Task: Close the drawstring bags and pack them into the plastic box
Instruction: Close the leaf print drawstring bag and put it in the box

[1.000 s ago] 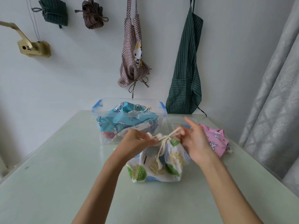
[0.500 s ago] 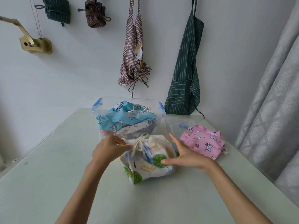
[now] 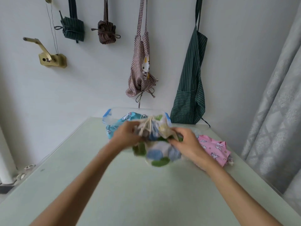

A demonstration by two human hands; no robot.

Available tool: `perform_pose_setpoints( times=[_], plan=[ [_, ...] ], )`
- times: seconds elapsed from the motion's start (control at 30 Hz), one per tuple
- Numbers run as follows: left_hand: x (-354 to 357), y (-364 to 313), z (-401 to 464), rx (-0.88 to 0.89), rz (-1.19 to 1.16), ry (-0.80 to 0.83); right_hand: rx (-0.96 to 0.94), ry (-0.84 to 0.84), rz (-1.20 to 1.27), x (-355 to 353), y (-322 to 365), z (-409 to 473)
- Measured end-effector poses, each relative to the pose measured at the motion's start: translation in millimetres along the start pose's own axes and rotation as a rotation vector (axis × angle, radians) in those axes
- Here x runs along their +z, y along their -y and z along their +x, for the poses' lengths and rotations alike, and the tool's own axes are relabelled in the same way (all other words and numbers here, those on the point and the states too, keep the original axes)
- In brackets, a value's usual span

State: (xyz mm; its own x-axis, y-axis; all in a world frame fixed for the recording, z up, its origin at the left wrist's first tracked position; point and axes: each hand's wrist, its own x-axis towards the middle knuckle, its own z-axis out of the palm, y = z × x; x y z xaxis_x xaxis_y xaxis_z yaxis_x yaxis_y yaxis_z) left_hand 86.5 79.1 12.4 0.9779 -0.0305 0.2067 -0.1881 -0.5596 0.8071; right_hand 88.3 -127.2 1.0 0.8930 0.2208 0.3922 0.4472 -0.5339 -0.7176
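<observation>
Left hand (image 3: 125, 136) gripping left side of blurred white leaf-print cloth drawstring bag (image 3: 157, 144), fingers curled into fabric near cinched cream cord; bag held above pale green worktop (image 3: 130, 193), just in front of clear blue-clipped plastic box (image 3: 107, 116) holding turquoise bag (image 3: 128, 115). Right hand (image 3: 185, 142) clutching bag's right side. Pink unicorn-print bag (image 3: 215, 148) lying at right.

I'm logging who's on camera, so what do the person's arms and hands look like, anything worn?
Both forearms are bare as far as the frame shows: no sleeves, watch or bracelets. The left hand and right hand wear no gloves; motion blur makes rings impossible to rule out.
</observation>
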Motion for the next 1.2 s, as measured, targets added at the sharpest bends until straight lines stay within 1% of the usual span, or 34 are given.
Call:
perform_pose_setpoints(
  times=[0.07,0.13,0.23,0.3,0.33,0.37,0.43,0.47,0.5,0.53,0.57,0.6,0.63,0.67,0.7,0.73,0.77,0.8,0.83,0.9,0.97,1.03,1.07,1.1,1.13,1.2],
  plan=[
    [-27.6,-24.9,10.7,0.098,-0.060,-0.048,-0.100,-0.066,0.049,-14.0,26.2,16.3],
    [-52.5,-45.9,33.2,0.183,-0.088,-0.113,-0.175,-0.170,0.060,-22.0,47.6,44.8],
    [-71.6,-59.3,69.8,0.285,-0.079,-0.255,-0.217,-0.338,0.055,-18.3,63.6,86.1],
    [-70.1,-49.6,93.2,0.271,-0.030,-0.309,-0.196,-0.381,-0.011,-4.5,54.0,108.9],
    [-66.1,-37.1,105.3,0.216,-0.011,-0.275,-0.137,-0.330,-0.058,4.7,43.1,117.6],
    [-61.3,-21.6,116.0,0.128,0.028,-0.185,-0.038,-0.213,-0.112,13.0,32.5,122.7],
    [-51.6,9.1,125.8,-0.109,0.268,0.042,0.202,0.125,-0.340,27.4,10.0,126.3],
    [-50.3,22.1,128.1,-0.186,0.435,0.077,0.264,0.217,-0.467,31.1,2.2,126.4],
    [-50.1,30.9,128.3,-0.223,0.534,0.032,0.262,0.218,-0.538,33.0,-3.6,126.2],
    [-48.7,36.7,127.6,-0.223,0.581,-0.064,0.197,0.162,-0.551,34.5,-5.7,125.0],
    [-47.7,38.4,124.3,-0.149,0.570,-0.198,0.087,0.097,-0.535,36.2,-6.1,124.2],
    [-44.2,37.9,122.7,-0.006,0.563,-0.271,-0.025,0.069,-0.526,38.9,-7.7,124.4],
    [-41.1,34.4,120.0,0.148,0.553,-0.256,-0.088,0.087,-0.539,41.8,-9.5,125.4],
    [-37.5,30.6,119.3,0.247,0.544,-0.155,-0.091,0.151,-0.568,45.3,-11.7,127.0],
    [-32.1,29.1,122.1,0.275,0.548,-0.015,-0.036,0.247,-0.594,49.7,-15.4,130.1],
    [-25.8,30.0,126.1,0.220,0.580,0.124,0.053,0.352,-0.614,52.8,-18.3,132.7],
    [-21.1,34.3,131.8,0.115,0.624,0.254,0.145,0.445,-0.624,55.3,-21.5,136.9],
    [-18.0,39.0,137.1,0.009,0.686,0.362,0.225,0.511,-0.627,56.2,-23.0,140.0],
    [-16.9,43.5,142.6,-0.058,0.745,0.441,0.288,0.547,-0.614,56.5,-24.2,144.6],
    [-15.6,51.7,151.2,-0.109,0.809,0.526,0.379,0.613,-0.552,56.5,-25.3,153.4],
    [-13.9,55.2,157.7,-0.160,0.803,0.539,0.424,0.651,-0.503,56.7,-27.0,157.7],
    [-13.2,50.9,154.7,-0.169,0.826,0.489,0.386,0.596,-0.532,57.8,-28.1,154.9],
    [-13.2,46.0,150.1,-0.139,0.854,0.408,0.328,0.533,-0.559,56.8,-25.4,148.6],
    [-11.6,41.5,144.9,-0.092,0.892,0.281,0.240,0.455,-0.575,55.1,-24.8,140.1],
    [-9.9,34.1,136.5,-0.038,0.920,0.120,0.128,0.366,-0.576,51.7,-25.3,129.7],
    [-3.4,19.2,118.8,0.091,0.893,-0.191,-0.082,0.199,-0.596,38.7,-30.0,107.7]
  ],
)
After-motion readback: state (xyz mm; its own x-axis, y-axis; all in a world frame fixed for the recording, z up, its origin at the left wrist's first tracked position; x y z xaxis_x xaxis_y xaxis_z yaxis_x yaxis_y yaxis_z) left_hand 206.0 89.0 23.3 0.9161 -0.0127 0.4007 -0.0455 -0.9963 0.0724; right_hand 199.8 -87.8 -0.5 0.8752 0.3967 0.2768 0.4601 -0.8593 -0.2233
